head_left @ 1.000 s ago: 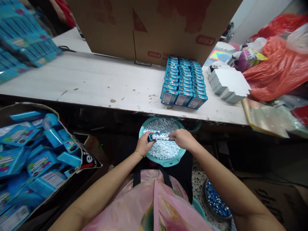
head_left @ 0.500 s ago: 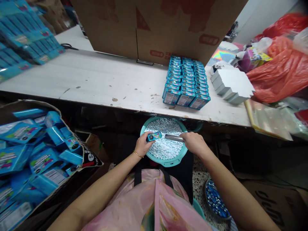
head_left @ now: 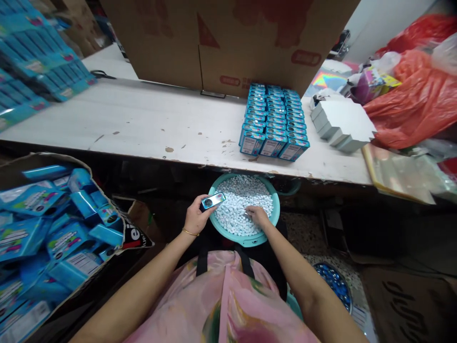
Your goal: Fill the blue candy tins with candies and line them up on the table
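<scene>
A teal bowl [head_left: 217, 230] full of small white-blue candies [head_left: 243, 200] rests on my lap below the table edge. My left hand [head_left: 194, 217] is closed on a small blue candy case [head_left: 213, 201], held at the bowl's left rim. My right hand [head_left: 257, 215] reaches down into the candies, fingers curled among them; what they grip, if anything, is hidden. On the table just beyond the bowl stands a block of blue filled cases [head_left: 273, 122] in three rows.
A carton of empty blue cases [head_left: 53, 224] sits at my left. A big cardboard box [head_left: 228, 43] stands at the table's back. White folded boxes [head_left: 341, 125] and red plastic bags [head_left: 414, 95] lie to the right. A dish of blue pieces [head_left: 333, 283] sits on the floor.
My right hand has lowered from holding a metal tube over the bowl into the candies; the tube is out of sight. My left hand has drawn the blue case left to the bowl's rim.
</scene>
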{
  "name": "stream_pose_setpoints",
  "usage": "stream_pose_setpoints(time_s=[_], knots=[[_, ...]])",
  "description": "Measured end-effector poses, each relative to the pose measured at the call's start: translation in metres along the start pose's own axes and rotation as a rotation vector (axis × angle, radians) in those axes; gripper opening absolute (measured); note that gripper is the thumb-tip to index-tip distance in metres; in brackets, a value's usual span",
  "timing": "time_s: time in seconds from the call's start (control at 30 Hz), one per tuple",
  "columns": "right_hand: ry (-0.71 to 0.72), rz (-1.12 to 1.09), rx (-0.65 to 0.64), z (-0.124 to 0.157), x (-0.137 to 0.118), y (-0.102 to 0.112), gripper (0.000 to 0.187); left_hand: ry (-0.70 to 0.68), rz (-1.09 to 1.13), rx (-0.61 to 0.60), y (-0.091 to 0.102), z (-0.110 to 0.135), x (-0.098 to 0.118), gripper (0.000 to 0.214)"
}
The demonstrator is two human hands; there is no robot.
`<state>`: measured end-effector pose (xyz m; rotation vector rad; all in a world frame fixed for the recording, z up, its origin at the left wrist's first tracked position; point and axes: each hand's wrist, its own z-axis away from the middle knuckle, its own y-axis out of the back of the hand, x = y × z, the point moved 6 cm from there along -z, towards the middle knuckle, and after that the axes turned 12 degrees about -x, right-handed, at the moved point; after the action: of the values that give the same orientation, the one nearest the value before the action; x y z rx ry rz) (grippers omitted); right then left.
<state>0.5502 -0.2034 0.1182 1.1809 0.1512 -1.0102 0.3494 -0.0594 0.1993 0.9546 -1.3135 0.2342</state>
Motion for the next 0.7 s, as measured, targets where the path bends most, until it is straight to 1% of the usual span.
stream_pose_setpoints(time_s=[0.1,0.17,0.23,0.3,0.37,0.47,0.53,0.6,0.7], knots=[[0.061,-0.09,-0.052,0.005,0.005,0.011,0.027,0.015,0.009,0.015,0.004,-0.002,-0.004,0.04],[0.093,-0.13,-0.065,0.012,0.002,0.026,0.029,0.018,0.004,0.019,0.003,-0.004,-0.004,0.04],[0.143,-0.159,-0.075,0.022,-0.009,0.046,0.03,0.016,-0.012,0.01,-0.002,-0.006,-0.004,0.04],[0.194,-0.142,-0.093,0.032,-0.025,0.066,0.029,0.002,-0.033,-0.019,-0.011,-0.008,-0.001,0.039],[0.232,-0.042,-0.124,0.043,-0.048,0.084,0.028,-0.025,-0.051,-0.064,-0.024,-0.009,0.004,0.038],[0.229,0.231,-0.173,0.056,-0.084,0.101,0.025,-0.055,-0.067,-0.12,-0.041,-0.01,0.012,0.039],[0.17,0.427,-0.181,0.063,-0.103,0.106,0.026,-0.062,-0.082,-0.14,-0.048,-0.01,0.015,0.038],[0.094,0.596,-0.179,0.068,-0.119,0.107,0.028,-0.061,-0.104,-0.153,-0.052,-0.009,0.017,0.038],[0.044,0.744,-0.196,0.073,-0.136,0.105,0.03,-0.05,-0.124,-0.159,-0.051,-0.009,0.016,0.038]])
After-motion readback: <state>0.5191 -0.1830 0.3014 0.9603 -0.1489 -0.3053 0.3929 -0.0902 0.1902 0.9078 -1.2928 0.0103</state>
